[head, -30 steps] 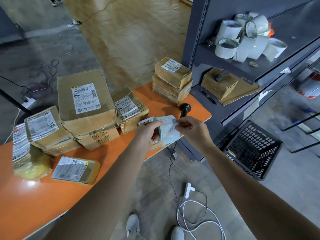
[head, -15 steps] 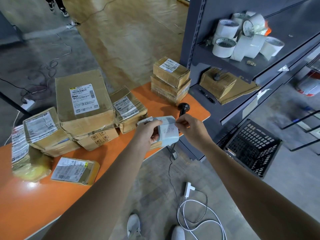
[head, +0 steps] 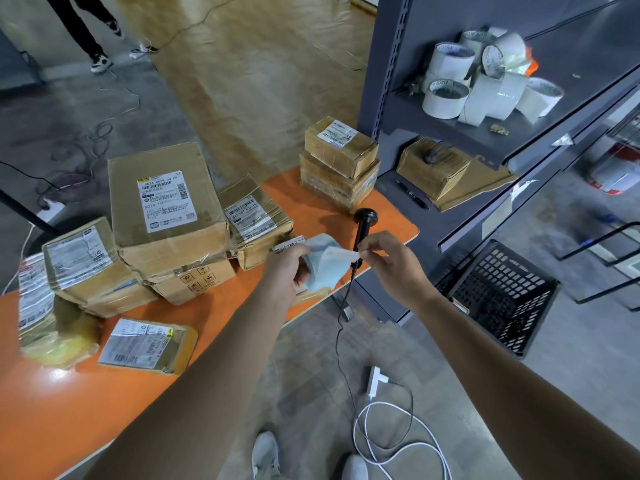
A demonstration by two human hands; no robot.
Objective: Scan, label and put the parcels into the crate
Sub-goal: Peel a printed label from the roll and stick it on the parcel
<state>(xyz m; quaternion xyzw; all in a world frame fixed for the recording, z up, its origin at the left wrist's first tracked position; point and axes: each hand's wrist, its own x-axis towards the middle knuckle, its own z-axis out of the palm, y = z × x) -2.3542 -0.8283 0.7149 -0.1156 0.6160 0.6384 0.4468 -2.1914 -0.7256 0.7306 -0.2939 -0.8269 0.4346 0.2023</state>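
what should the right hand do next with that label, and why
Probably pull the label the rest of the way off the roll. The right hand pinches its free end and the left hand grips the roll, but the label's other end appears attached to the backing, so it cannot go onto a parcel yet.

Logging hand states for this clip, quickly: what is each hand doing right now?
Left hand: grips the label roll.
Right hand: pinches the edge of a label partly lifted off that roll.
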